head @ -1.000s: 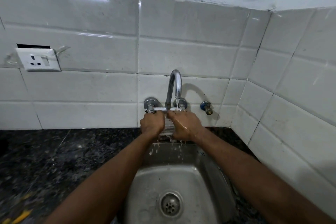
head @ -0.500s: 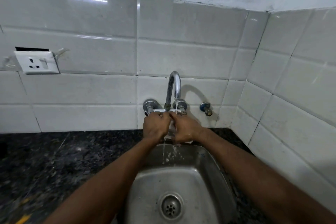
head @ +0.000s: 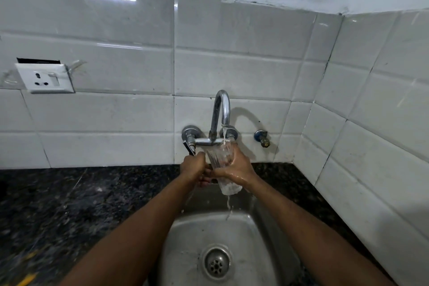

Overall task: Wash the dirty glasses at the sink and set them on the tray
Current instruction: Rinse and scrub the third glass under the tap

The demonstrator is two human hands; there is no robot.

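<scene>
- Two hands meet over the sink [head: 260, 234], under the tap [head: 221, 109].
- Left hand [head: 193, 167]: fingers curled shut against the glass [head: 221, 165], at its left side.
- Right hand [head: 239, 169]: fingers wrapped around the tilted glass, water running into its mouth and spilling below.

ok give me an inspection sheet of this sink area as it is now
surface: dark speckled counter around a steel sink; yellow bits at its near left edge, blurred
job's things: clear glass under running tap, water spilling from it; no tray seen
clutter: nothing seen
grippers: left hand and right hand both on the glass, wet
cables: nothing seen
surroundings: white tiled wall, loose wall socket, spare valve
</scene>
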